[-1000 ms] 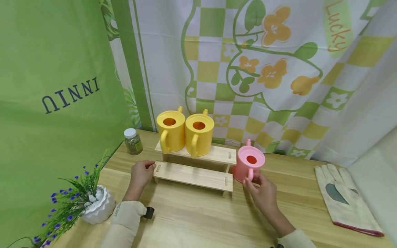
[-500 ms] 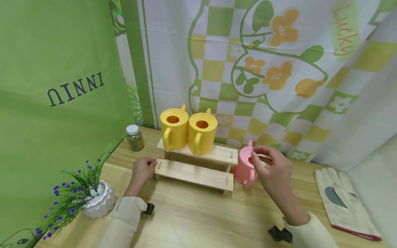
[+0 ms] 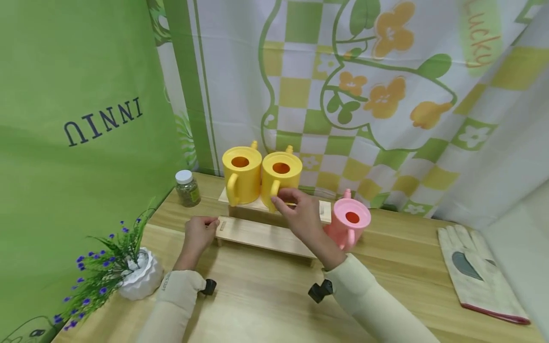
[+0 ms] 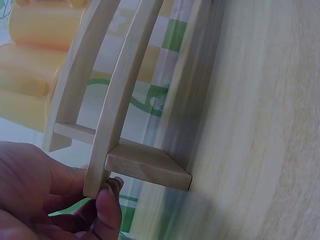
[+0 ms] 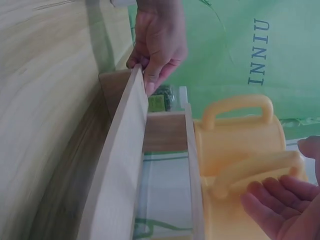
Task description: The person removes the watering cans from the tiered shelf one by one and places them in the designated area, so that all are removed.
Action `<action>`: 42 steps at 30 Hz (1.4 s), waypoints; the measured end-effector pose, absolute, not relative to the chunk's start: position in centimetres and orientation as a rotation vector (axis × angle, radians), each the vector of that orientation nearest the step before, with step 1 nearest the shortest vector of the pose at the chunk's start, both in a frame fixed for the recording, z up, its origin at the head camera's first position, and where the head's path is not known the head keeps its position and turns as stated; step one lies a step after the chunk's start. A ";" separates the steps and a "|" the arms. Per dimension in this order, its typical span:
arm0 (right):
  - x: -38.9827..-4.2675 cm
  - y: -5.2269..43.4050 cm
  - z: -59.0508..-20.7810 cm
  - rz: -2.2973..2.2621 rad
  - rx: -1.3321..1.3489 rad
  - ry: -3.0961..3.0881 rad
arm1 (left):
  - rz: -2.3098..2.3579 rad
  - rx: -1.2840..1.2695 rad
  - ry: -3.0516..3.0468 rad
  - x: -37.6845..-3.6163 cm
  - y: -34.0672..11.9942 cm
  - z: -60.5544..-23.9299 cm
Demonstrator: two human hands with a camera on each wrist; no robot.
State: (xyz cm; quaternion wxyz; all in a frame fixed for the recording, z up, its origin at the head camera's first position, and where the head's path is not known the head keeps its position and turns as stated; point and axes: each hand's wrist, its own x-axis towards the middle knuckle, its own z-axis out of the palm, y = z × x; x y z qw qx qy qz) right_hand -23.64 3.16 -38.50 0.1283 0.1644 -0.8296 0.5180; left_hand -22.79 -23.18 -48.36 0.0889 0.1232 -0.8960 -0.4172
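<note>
Handle [image 3: 275, 187] of right yellow can [image 3: 286, 183] stands upright, just left of right hand [image 3: 303, 213], fingers [image 5: 272, 200] parted; left hand [image 3: 199, 235] pinches shelf [image 3: 257, 234].

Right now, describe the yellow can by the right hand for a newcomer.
On the table, find the wooden rack, then its back board. It's the yellow can there nearer the pink can; unlike its twin, it has the right hand at its handle.

High head view faces the desk's back edge [image 3: 407, 218]; right wrist's faces left; both wrist views, closer, share the shelf's left end [image 3: 225, 227].
</note>
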 end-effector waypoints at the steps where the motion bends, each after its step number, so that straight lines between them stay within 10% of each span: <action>1: -23.7 3.0 -38.6 1.501 0.462 -2.403 | -1.243 0.361 -2.664 -22.8 -23.0 -48.3; 42: -22.0 6.2 -36.7 1.776 0.438 -2.270 | -1.212 0.314 -2.676 -22.7 -22.9 -48.6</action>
